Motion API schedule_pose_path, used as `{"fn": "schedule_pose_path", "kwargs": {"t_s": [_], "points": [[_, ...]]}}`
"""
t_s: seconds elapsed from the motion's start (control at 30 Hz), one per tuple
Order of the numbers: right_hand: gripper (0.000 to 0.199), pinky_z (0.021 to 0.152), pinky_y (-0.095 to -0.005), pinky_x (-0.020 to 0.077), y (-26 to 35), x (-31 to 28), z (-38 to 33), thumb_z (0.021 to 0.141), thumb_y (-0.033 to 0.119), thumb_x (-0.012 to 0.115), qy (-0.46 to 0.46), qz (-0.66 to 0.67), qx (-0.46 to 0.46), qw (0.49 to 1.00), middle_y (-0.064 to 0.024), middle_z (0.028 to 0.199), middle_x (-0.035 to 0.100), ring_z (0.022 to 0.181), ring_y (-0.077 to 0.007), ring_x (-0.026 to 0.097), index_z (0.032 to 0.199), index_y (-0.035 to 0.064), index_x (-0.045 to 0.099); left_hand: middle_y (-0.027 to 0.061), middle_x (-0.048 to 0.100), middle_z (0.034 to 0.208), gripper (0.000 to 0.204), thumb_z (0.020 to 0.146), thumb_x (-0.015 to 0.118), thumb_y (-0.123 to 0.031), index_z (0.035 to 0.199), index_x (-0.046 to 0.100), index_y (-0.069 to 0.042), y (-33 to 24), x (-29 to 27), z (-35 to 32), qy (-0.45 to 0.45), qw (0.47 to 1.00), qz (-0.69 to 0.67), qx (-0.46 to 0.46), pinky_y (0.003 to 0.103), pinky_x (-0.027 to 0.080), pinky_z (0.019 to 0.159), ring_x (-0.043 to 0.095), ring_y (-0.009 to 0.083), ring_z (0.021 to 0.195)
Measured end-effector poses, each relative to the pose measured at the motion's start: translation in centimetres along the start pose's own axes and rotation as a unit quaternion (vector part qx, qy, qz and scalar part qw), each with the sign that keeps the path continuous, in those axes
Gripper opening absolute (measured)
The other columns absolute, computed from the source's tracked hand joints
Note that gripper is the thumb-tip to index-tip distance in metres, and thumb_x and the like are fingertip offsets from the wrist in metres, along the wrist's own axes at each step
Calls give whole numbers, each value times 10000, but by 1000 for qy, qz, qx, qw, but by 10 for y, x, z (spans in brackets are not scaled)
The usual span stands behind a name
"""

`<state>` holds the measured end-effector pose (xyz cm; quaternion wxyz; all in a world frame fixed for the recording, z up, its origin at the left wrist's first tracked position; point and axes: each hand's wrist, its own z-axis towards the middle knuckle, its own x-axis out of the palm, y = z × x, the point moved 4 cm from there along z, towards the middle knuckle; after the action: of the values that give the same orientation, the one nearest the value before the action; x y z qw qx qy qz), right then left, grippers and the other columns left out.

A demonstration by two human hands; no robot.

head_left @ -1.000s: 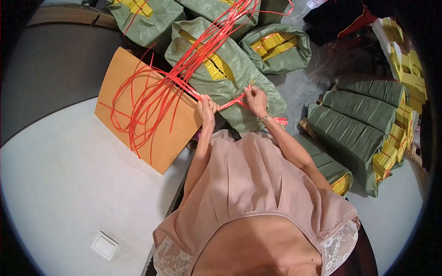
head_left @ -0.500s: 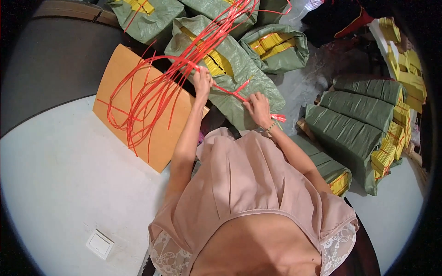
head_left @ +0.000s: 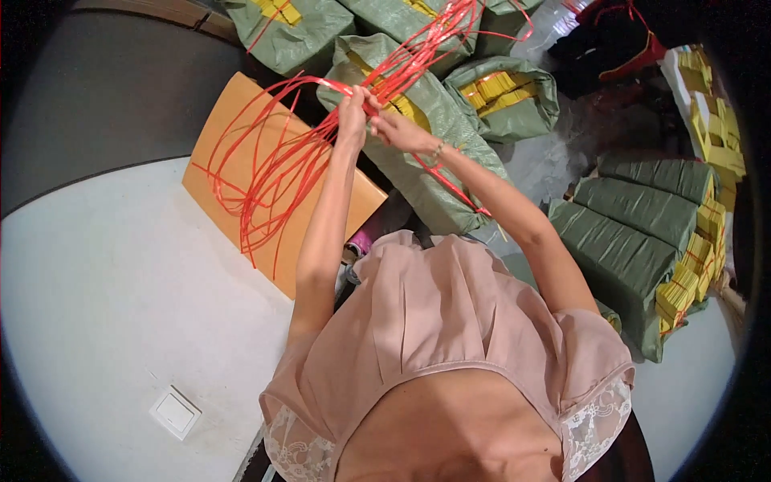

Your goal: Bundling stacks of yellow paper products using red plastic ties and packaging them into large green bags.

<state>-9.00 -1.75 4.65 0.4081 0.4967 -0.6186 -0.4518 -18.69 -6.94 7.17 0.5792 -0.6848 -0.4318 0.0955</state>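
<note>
A big loose bundle of red plastic twine (head_left: 418,60) runs across the open green woven sack (head_left: 450,173) in front of me, its loops hanging down to the left. My left hand (head_left: 352,119) is closed around the gathered strands above the sack. Close against it, my right hand (head_left: 399,132) pinches twine with its fingers together. Under my right wrist, a red strand slants down over the sack toward its near end. Yellow packed bundles (head_left: 405,106) show in the sack's opening, partly covered by the twine and my hands.
An orange-tan board (head_left: 353,193) leans at left beside a white surface with a wall switch (head_left: 175,412). More green sacks (head_left: 514,120) of yellow bundles stand at the back. Several long green-wrapped packs (head_left: 614,241) lie at right, with yellow stacks at their ends.
My right hand has moved up and left from the strand on the lower sack to meet my left hand. The view has shifted slightly, and the hanging twine loops have swung.
</note>
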Motion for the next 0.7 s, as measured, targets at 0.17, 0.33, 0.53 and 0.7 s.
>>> {"fn": "schedule_pose_path", "kwargs": {"t_s": [0.17, 0.33, 0.53, 0.7], "points": [[304, 498, -215, 328, 27, -27, 37, 940, 336, 384, -10, -37, -32, 999, 58, 610, 367, 540, -53, 356, 755, 104, 451, 69, 567, 1022, 275, 853, 517, -173, 1076, 512, -14, -75, -19, 5, 14, 976, 173, 132, 323, 406, 844, 520, 161, 940], [294, 517, -228, 352, 29, -31, 42, 941, 334, 371, 27, 71, 10, 997, 69, 623, 363, 556, -47, 358, 759, 110, 427, 152, 392, 1268, 839, 644, 712, -437, 1297, 324, -79, -20, -49, -6, -5, 759, 641, 117, 454, 287, 958, 353, 337, 1178], [282, 498, -208, 337, 44, -18, 43, 946, 300, 373, 31, 20, -17, 999, 64, 628, 382, 557, -45, 370, 767, 95, 446, 285, 263, 1306, 1152, 536, 710, -614, 1376, 117, -93, 18, -66, -2, -106, 645, 747, 117, 507, 294, 941, 316, 402, 1185], [306, 507, -202, 312, 50, -8, 32, 935, 355, 400, 16, 47, -13, 999, 67, 629, 358, 559, -44, 334, 767, 105, 456, 271, 532, 1026, 992, 706, 615, -526, 1382, 39, -85, 23, -75, 12, -21, 692, 713, -110, 485, 436, 769, 576, 393, 886]]}}
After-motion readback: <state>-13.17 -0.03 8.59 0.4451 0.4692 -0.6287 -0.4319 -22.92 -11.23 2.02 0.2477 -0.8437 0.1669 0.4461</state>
